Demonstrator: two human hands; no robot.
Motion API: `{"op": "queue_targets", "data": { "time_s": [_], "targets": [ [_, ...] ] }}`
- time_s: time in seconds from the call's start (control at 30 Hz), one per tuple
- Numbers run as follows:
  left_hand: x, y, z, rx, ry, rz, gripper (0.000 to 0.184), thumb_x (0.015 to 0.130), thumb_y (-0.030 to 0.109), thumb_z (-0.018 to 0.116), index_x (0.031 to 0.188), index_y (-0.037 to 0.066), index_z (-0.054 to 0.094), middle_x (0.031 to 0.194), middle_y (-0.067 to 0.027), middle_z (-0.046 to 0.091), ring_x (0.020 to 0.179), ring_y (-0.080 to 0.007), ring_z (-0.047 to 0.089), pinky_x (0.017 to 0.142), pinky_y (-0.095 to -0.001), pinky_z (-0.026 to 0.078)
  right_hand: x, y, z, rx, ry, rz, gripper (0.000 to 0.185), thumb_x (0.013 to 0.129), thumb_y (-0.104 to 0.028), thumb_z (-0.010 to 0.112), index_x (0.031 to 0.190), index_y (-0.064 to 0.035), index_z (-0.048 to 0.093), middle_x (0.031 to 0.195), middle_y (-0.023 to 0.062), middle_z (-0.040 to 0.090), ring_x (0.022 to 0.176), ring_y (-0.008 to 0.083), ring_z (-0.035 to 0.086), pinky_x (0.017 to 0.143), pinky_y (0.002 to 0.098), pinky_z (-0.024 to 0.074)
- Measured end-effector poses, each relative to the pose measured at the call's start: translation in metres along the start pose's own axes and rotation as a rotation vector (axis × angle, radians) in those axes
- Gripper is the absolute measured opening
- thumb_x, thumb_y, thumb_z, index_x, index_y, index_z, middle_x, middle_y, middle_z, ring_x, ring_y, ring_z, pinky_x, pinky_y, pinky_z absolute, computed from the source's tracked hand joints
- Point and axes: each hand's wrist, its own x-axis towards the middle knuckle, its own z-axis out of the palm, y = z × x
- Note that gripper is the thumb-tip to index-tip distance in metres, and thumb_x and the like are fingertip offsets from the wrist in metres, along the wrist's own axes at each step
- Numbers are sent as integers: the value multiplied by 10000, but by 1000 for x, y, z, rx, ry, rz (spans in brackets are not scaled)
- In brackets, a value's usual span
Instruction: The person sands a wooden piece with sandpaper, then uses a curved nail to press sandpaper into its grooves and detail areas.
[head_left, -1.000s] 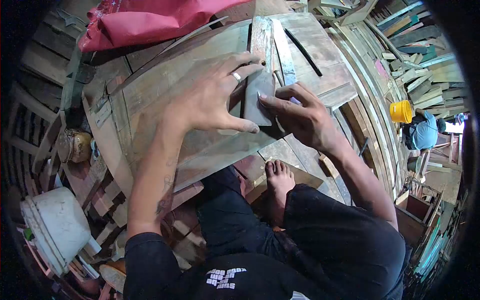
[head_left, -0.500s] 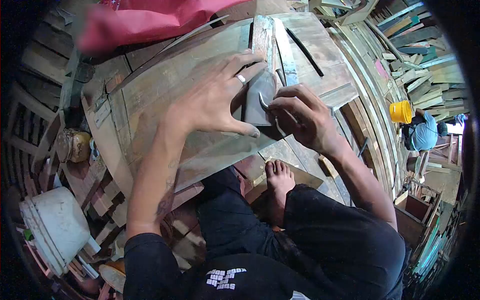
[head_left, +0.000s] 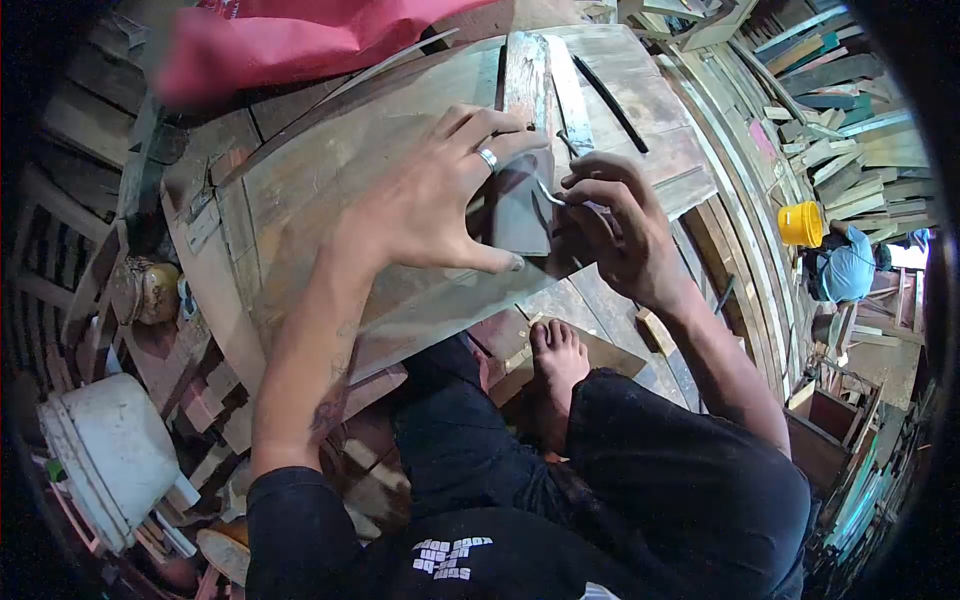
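A flat grey piece with a rounded far end rests on the wooden board in front of me. My left hand, a ring on one finger, spans it, fingertips on the far end and thumb at the near edge. My right hand pinches a slim, curved, shiny metal tool, whose tip lies at the right side of the grey piece; its exact kind is unclear. Beyond the piece runs a rough, weathered wood strip. A dark nail-like rod lies near my right fingertips.
The wide wooden board carries a pale strip and a thin black rod. Red fabric covers the back left. A white tub stands at left. At right are a yellow bucket, another person and stacked lumber.
My right hand has shifted slightly away and to the right, its fingers more raised, and the metal tool's angle has changed. My left hand stays almost in place around the grey piece.
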Motion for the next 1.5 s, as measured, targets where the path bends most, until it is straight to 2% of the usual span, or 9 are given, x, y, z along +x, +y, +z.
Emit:
{"op": "queue_targets", "data": {
  "time_s": [0.17,0.27,0.33,0.53,0.9,1.0,1.07,1.1,1.5],
  "targets": [
    [1,2,-1,-47,0,-12,975,611,421,945,1478,126,611,1481,-151,558,1383,-389,500,1198,-523,422,-1,-2,-1,-20,-11,-6,365,941,-83,779,1285,-84,655,1357,194,599,1250,400,645,1022,455,561],
    [3,-1,1,-9,46,52,768,680,379,940,1364,131,696,1416,-134,609,1357,-369,522,1152,-513,455,-1,-5,0,-16,1,-19,359,939,-74,775,1279,-77,659,1350,194,600,1247,404,642,1020,464,561],
    [6,-1,5,-30,134,89,473,761,315,917,1182,148,782,1317,-76,678,1285,-329,575,1109,-473,493,1,-10,-1,30,21,-26,339,943,-44,763,1267,-69,663,1336,190,607,1226,392,656,1002,456,569],
    [10,3,4,-32,192,192,237,819,161,873,1046,147,809,1144,2,738,1183,-258,644,1017,-421,498,9,-22,1,117,64,-22,293,956,4,738,1232,-55,664,1282,172,639,1170,355,686,942,429,585],
    [12,1,2,-16,267,246,239,790,147,881,1021,148,818,1065,4,746,1089,-255,680,959,-407,503,7,-22,4,126,58,-10,310,948,17,736,1239,-30,642,1218,188,670,1114,365,702,943,419,574],
    [13,3,3,-37,313,242,249,786,118,889,1020,116,805,1047,-36,749,1053,-275,682,921,-412,523,4,-25,9,306,145,70,245,1014,-25,702,1246,-3,628,1136,164,712,1042,315,731,903,386,585],
    [13,2,3,-46,347,237,243,789,95,892,1010,82,792,1025,-72,750,1025,-296,681,896,-418,537,6,-38,3,540,167,409,193,1093,-95,643,1241,25,614,1036,123,740,945,238,748,833,336,590],
    [13,2,3,-36,348,243,245,798,97,892,1021,80,790,1025,-76,751,1012,-294,682,885,-417,542,10,-43,6,629,226,376,228,1143,-178,582,1232,30,612,990,94,745,874,172,742,765,303,588],
    [13,0,2,-29,350,280,321,819,229,904,1093,106,791,1009,-71,743,976,-293,688,857,-411,554,17,-45,-1,701,80,652,308,1131,-258,622,1185,39,685,904,71,738,755,106,687,689,276,567]
  ]
}}
